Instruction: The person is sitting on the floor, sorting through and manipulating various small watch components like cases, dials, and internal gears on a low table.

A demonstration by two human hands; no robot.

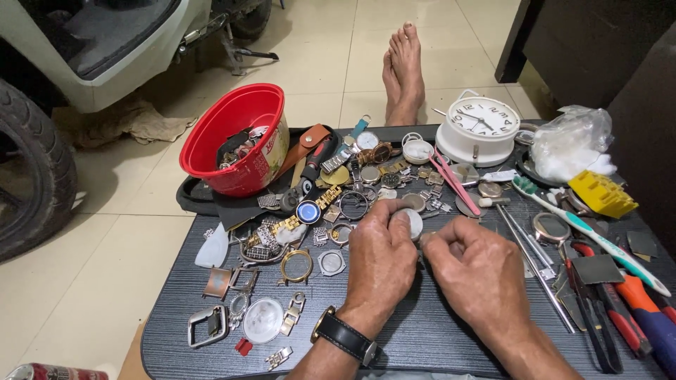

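Strapped with a black wristwatch (343,336), the left hand (380,257) arches knuckles-up, its fingertips pinched on a round silvery watch case (410,222) held just above the middle of the dark grooved table (436,331). Beside it the right hand (475,271) curls, fingers drawn together at the case's edge. Loose watch parts, a red bowl (236,137) and a white alarm clock (479,130) crowd the table; pale floor tiles lie beyond.

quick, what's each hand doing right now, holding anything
Left hand: closed on a small round watch part, pinched at the fingertips.
Right hand: fingers curled close beside the part; whether it holds anything cannot be told.
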